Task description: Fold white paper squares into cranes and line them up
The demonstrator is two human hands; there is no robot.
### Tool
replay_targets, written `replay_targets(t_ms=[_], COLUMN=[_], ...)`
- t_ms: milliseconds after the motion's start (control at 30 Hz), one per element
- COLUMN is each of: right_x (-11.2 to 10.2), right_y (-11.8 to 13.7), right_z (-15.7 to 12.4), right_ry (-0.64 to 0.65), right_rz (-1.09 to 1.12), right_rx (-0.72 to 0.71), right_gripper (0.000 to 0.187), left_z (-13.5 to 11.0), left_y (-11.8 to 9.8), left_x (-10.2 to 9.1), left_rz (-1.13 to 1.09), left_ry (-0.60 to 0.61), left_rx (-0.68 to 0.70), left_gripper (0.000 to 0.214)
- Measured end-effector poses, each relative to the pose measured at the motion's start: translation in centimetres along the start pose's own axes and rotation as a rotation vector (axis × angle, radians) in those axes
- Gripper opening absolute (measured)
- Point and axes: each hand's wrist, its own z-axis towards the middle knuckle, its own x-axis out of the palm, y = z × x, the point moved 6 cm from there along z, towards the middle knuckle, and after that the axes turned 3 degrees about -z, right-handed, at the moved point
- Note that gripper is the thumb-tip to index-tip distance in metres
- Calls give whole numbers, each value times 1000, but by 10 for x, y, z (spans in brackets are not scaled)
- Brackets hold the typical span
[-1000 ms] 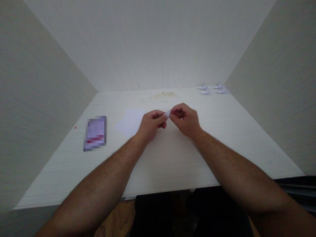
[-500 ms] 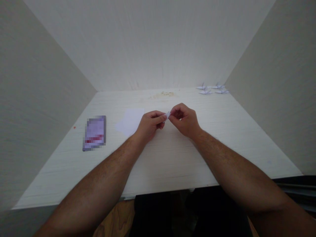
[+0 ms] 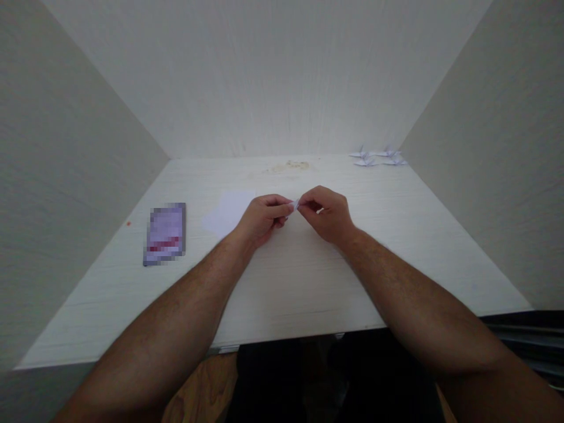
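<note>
A small folded piece of white paper [image 3: 295,205] is held up between my two hands over the middle of the table. My left hand [image 3: 267,218] pinches it from the left, thumb on top and fingers beneath. From the other side, the thumb and fingertips of my right hand [image 3: 326,212] close on its right edge. Most of the folded paper is hidden by the fingers. Several folded white paper cranes [image 3: 365,162] stand in the far right corner. White paper sheets [image 3: 229,210] lie flat just left of my left hand.
A purple pixelated flat object [image 3: 165,234] lies on the left of the white table [image 3: 299,294]. Walls enclose the table at the back [image 3: 282,76] and on both sides. A yellowish stain [image 3: 288,167] marks the surface near the back wall.
My right fingertips have shifted slightly on the folded paper, and both hands still hold it. The whole view has moved a little.
</note>
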Motion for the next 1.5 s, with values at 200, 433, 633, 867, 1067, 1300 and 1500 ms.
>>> replay_targets(t_ms=[200,433,633,867,1067,1300,1500], right_x=[0,0,1,3,4,6,5], right_y=[1,1,3,4,3,1,1], right_z=[0,0,1,1,1,1,2], right_ry=[12,40,52,97,112,143,135], right_rz=[-46,-68,-100,-109,-172,-221,-211], right_rx=[-51,-54,-39,-39,-11,29,46], right_gripper=[7,7,8,9,6,7,6], left_z=[2,2,2,2,4,3,-4], left_y=[0,4,6,5,-2,-6,-9], left_x=[-4,-4,-2,-2,-2,-3,0], left_rz=[8,-8,12,92,287,434,506], left_ry=[20,77,89,90,88,21,-22], left_rx=[-29,-71,-66,40,245,336,349], left_gripper=[25,27,28,26,21,16,15])
